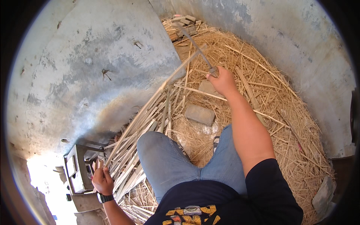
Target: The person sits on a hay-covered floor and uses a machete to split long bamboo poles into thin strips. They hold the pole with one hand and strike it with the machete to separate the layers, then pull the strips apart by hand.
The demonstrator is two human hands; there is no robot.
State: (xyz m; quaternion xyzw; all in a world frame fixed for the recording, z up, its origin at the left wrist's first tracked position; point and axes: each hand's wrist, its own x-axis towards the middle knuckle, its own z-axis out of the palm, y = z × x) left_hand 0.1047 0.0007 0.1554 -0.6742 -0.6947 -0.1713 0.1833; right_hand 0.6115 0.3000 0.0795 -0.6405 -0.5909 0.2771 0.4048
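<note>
In the right hand, raised ahead of me, I grip a long-bladed knife by its handle. Its thin grey blade, slightly blurred, slants up and to the left. Low on the left, my left hand, with a dark watch at the wrist, is closed around the near end of a long pale bamboo strip. That strip runs up and away to the right, and its blurred far end appears to cross the blade; whether they touch I cannot tell. A pile of split strips lies beside my left leg.
Between and beyond my knees sit a grey brick and another block on ground littered with shavings. Weathered metal sheets curve around me. A small boxy frame stands by my left hand; more bricks are stacked far ahead.
</note>
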